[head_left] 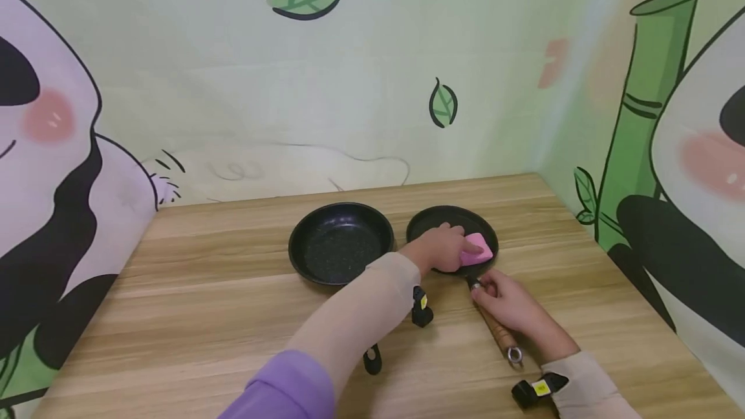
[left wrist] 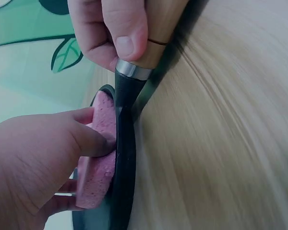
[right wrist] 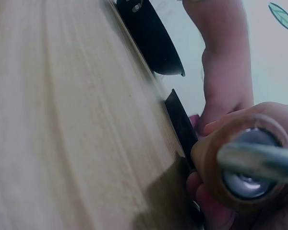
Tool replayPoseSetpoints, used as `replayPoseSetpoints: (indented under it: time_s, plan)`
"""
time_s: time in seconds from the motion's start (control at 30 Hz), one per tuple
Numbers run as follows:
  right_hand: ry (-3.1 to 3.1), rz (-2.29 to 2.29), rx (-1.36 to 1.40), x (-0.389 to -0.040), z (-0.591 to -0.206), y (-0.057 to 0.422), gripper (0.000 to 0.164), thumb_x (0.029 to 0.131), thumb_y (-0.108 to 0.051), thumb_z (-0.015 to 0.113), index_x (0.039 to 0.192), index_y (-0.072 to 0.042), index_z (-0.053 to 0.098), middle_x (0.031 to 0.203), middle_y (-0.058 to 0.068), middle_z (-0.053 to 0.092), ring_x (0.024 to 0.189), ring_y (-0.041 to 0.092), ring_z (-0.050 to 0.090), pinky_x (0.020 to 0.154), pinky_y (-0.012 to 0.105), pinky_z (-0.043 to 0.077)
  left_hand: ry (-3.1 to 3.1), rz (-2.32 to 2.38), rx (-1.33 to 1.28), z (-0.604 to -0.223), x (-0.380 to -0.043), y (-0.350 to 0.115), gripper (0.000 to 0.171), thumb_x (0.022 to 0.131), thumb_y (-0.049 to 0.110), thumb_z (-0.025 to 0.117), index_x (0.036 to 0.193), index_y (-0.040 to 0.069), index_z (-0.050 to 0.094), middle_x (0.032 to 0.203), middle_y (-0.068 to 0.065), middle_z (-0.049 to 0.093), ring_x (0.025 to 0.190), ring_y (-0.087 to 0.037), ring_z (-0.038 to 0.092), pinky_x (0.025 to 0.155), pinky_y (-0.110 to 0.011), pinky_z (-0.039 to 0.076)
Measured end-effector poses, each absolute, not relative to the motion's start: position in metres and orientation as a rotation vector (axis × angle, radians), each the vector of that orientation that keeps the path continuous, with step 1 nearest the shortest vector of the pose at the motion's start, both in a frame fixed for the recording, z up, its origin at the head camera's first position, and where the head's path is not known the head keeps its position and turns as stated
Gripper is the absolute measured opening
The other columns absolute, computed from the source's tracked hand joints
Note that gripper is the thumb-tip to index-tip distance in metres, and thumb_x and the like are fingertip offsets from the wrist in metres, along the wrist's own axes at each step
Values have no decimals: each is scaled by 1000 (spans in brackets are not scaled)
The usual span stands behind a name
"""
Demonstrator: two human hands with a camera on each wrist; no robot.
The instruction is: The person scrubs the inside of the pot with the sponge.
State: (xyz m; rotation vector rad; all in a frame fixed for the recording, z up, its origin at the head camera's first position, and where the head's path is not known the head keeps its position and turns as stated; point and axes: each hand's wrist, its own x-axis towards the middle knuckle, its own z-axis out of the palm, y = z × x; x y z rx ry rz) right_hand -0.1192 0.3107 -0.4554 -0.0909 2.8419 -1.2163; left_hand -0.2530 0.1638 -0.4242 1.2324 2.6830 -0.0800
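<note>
Nearest, the right hand (head_left: 505,296) curls its fingers and thumb round the brown wooden handle (head_left: 499,330) with a metal hanging ring (head_left: 515,355), which points toward the near side of the surface (head_left: 204,328); that grip wants to be firm and level, since a shallow pan would probably swivel or tip under one-sided pressure; just beyond, the left hand (head_left: 445,247) grips the pink, porous, block-shaped sponge (head_left: 477,252) between thumb and fingers; the sponge is inside the round, shallow, black frying pan (head_left: 427,222), at its right side near the handle joint; the pan lies right of the surface's middle, toward the far right corner; to wipe well, the sponge's flat face should meet the metal evenly, with overlapping strokes that take in the corner where base meets wall; left of it, near the far edge, stands a round, deeper, black frying pan (head_left: 337,244), held by neither hand; the left forearm (head_left: 355,315) crosses over that pan's handle in the head view, so a raised elbow would help avoid knocking it.
</note>
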Motion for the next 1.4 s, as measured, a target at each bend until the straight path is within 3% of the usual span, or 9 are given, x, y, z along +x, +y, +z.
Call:
replayPoseSetpoints:
  time_s: [0.47,0.9,1.1,1.27,1.4]
  plan:
    - [2859,-1231,-58,-114,-456,314,23,98,-18,63,109,2,59,76,4,51,67,17,49,59,30,41,2530,-107,1266,-407,-250,141,49,103,16,53,138,51,57,144,0,54,139,-25,44,117,-43,32]
    - [2869,-1201,-83,-117,-459,311,25,99,-19,62,111,3,58,78,4,52,67,17,49,59,30,41,2553,-312,1283,-396,-252,121,42,103,23,56,138,46,60,143,-4,54,135,-25,46,114,-41,38]
    - [2870,-1195,-95,-118,-457,311,27,99,-20,63,111,3,59,79,4,54,69,17,50,61,31,42,2592,-272,1244,-394,-261,109,40,103,21,56,134,44,63,135,-7,55,126,-22,51,110,-35,40]
    - [2888,-1181,-125,-118,-455,313,26,99,-20,63,110,3,60,81,4,55,71,17,51,63,33,43,2631,-256,1126,-394,-274,102,35,104,27,53,135,41,64,154,-13,44,144,-32,39,116,-44,34]
    - [2892,-1169,-124,-119,-456,314,24,99,-20,63,110,1,61,80,4,55,70,17,51,63,32,43,2674,-235,1025,-395,-284,98,37,103,27,55,136,41,63,160,-12,37,147,-32,34,116,-49,34]
